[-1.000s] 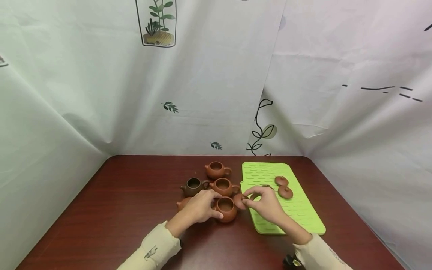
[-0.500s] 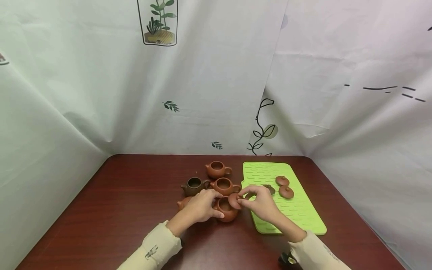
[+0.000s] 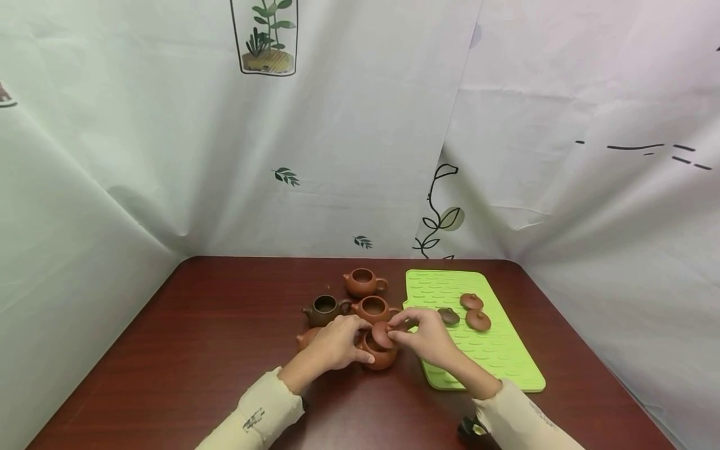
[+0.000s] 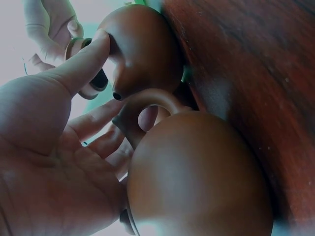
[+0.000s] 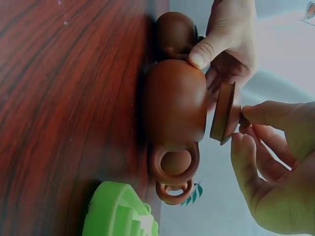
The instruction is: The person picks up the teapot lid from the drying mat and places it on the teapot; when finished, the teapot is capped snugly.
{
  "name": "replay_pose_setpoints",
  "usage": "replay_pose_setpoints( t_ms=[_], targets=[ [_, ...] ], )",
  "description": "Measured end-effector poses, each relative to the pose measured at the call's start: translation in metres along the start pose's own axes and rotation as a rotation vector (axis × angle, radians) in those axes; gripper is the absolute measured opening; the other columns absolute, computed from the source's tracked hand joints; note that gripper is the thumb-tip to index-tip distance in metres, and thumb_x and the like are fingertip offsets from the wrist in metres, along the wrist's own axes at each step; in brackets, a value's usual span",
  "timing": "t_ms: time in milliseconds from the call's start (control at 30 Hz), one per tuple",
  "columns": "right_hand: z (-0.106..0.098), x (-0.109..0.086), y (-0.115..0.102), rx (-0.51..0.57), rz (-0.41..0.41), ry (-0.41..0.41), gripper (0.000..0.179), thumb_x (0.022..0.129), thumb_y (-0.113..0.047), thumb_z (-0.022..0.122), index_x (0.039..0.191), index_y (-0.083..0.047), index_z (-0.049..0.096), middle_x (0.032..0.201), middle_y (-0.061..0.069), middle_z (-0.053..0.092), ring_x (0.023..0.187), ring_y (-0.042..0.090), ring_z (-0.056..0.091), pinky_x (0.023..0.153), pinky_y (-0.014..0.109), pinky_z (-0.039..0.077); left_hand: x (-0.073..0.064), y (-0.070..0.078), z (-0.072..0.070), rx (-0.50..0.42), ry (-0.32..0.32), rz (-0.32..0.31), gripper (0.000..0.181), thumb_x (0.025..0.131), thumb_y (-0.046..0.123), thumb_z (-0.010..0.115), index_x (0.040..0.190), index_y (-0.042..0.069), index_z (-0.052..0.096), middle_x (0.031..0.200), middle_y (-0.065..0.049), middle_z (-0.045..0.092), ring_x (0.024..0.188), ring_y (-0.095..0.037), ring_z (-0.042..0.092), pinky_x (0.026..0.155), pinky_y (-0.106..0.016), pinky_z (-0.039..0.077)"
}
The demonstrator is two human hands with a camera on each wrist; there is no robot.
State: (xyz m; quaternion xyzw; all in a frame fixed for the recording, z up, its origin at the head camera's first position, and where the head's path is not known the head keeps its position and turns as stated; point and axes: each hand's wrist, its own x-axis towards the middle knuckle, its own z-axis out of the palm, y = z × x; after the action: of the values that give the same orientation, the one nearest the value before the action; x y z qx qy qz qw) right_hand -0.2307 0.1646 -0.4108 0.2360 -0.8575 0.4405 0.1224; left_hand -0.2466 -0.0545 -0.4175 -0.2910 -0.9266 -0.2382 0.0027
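Note:
My left hand [image 3: 337,344] grips a brown clay teapot [image 3: 379,360] at the front of the group, its thumb on the near side of the body by the spout. Between thumb and fingers, my right hand [image 3: 424,337] pinches the knob of a matching lid [image 3: 382,335]. The lid hangs tilted over the teapot's opening, and the right wrist view shows a gap between lid [image 5: 224,113] and rim. Another brown teapot [image 3: 305,339] is mostly hidden behind the left hand; in the left wrist view its body [image 4: 202,172] lies close beside the palm.
Behind the hands stand a dark teapot [image 3: 323,319] and two lidless brown ones, a middle teapot [image 3: 371,320] and a back teapot [image 3: 362,290]. A green mat [image 3: 495,359] at the right bears a dark lid [image 3: 449,317] and two brown lids [image 3: 478,321]. A patterned curtain [image 3: 360,125] hangs behind the table.
My right hand has carried the lid leftward from beside the teapot to over its opening, uncovering the dark lid on the mat. The left hand keeps its place on the teapot.

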Motion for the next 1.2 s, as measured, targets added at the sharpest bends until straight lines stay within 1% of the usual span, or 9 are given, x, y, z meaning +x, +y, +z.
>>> replay_pose_setpoints(
  t_ms=[100, 267, 467, 600, 733, 867, 1000, 1100, 1200],
  targets=[
    [0.002, 0.001, 0.0, 0.009, 0.007, -0.006, 0.011, 0.081, -0.001, 0.079, 0.087, -0.01, 0.076, 0.085, -0.002, 0.072, 0.077, 0.015, 0.068, 0.065, 0.031, 0.056, 0.0, 0.0, 0.0, 0.003, 0.0, 0.003, 0.057, 0.075, 0.038, 0.087, 0.121, 0.009, 0.07, 0.112, -0.004, 0.069, 0.104, -0.02, 0.064, 0.082, -0.038, 0.053],
    [0.005, 0.001, 0.0, 0.0, 0.025, 0.003, 0.011, 0.08, -0.003, 0.08, 0.086, -0.012, 0.076, 0.083, -0.004, 0.071, 0.075, 0.011, 0.066, 0.064, 0.028, 0.054, 0.001, 0.0, 0.0, 0.003, 0.001, 0.011, 0.055, 0.075, 0.038, 0.087, 0.119, 0.011, 0.07, 0.109, -0.002, 0.069, 0.1, -0.018, 0.064, 0.079, -0.037, 0.053],
    [0.01, 0.003, 0.001, 0.043, 0.016, -0.016, 0.01, 0.08, 0.0, 0.079, 0.087, -0.008, 0.075, 0.082, 0.003, 0.073, 0.072, 0.01, 0.068, 0.066, 0.031, 0.056, 0.001, 0.0, -0.001, 0.009, 0.005, 0.013, 0.053, 0.074, 0.038, 0.088, 0.118, 0.013, 0.071, 0.107, 0.001, 0.069, 0.098, -0.017, 0.064, 0.078, -0.036, 0.052],
    [0.014, 0.002, 0.004, 0.044, 0.014, -0.018, 0.012, 0.08, 0.001, 0.079, 0.086, -0.008, 0.075, 0.082, 0.004, 0.072, 0.072, 0.008, 0.067, 0.066, 0.03, 0.056, 0.001, 0.0, 0.0, -0.003, -0.002, 0.003, 0.054, 0.074, 0.038, 0.087, 0.119, 0.013, 0.07, 0.11, -0.001, 0.069, 0.101, -0.018, 0.064, 0.079, -0.037, 0.053],
    [0.016, 0.001, 0.006, 0.06, 0.007, -0.031, 0.012, 0.08, 0.0, 0.079, 0.087, -0.008, 0.074, 0.084, 0.007, 0.073, 0.073, 0.01, 0.067, 0.064, 0.028, 0.056, 0.001, 0.0, 0.0, -0.012, -0.003, -0.002, 0.055, 0.074, 0.038, 0.087, 0.12, 0.012, 0.07, 0.111, -0.001, 0.069, 0.102, -0.018, 0.064, 0.08, -0.038, 0.053],
    [0.017, 0.002, 0.006, 0.047, 0.001, -0.027, 0.012, 0.08, -0.001, 0.08, 0.088, -0.009, 0.074, 0.085, 0.005, 0.072, 0.073, 0.011, 0.068, 0.064, 0.027, 0.056, 0.002, 0.0, 0.0, -0.019, 0.0, -0.005, 0.056, 0.074, 0.037, 0.088, 0.12, 0.012, 0.07, 0.111, -0.001, 0.069, 0.101, -0.018, 0.064, 0.079, -0.037, 0.053],
    [0.018, 0.002, 0.005, 0.038, -0.003, -0.024, 0.011, 0.08, -0.001, 0.08, 0.087, -0.008, 0.074, 0.083, 0.002, 0.072, 0.073, 0.013, 0.068, 0.064, 0.026, 0.056, 0.002, -0.001, 0.0, -0.029, 0.002, -0.01, 0.054, 0.074, 0.036, 0.088, 0.118, 0.011, 0.07, 0.109, -0.002, 0.069, 0.097, -0.017, 0.064, 0.077, -0.035, 0.052],
    [0.019, 0.003, 0.005, 0.034, -0.001, -0.024, 0.011, 0.081, -0.001, 0.08, 0.087, -0.007, 0.074, 0.083, 0.0, 0.071, 0.072, 0.012, 0.068, 0.064, 0.026, 0.056, 0.002, -0.001, 0.0, -0.032, 0.003, -0.007, 0.053, 0.074, 0.036, 0.088, 0.117, 0.01, 0.071, 0.107, -0.002, 0.07, 0.096, -0.017, 0.064, 0.076, -0.035, 0.052],
    [0.021, 0.002, 0.006, 0.029, 0.007, -0.025, 0.011, 0.081, -0.001, 0.08, 0.088, -0.008, 0.074, 0.083, -0.001, 0.071, 0.072, 0.011, 0.068, 0.063, 0.025, 0.055, 0.003, -0.002, 0.001, -0.034, 0.004, -0.002, 0.053, 0.074, 0.036, 0.088, 0.116, 0.01, 0.071, 0.107, -0.002, 0.07, 0.097, -0.018, 0.065, 0.077, -0.036, 0.053]
  ],
)
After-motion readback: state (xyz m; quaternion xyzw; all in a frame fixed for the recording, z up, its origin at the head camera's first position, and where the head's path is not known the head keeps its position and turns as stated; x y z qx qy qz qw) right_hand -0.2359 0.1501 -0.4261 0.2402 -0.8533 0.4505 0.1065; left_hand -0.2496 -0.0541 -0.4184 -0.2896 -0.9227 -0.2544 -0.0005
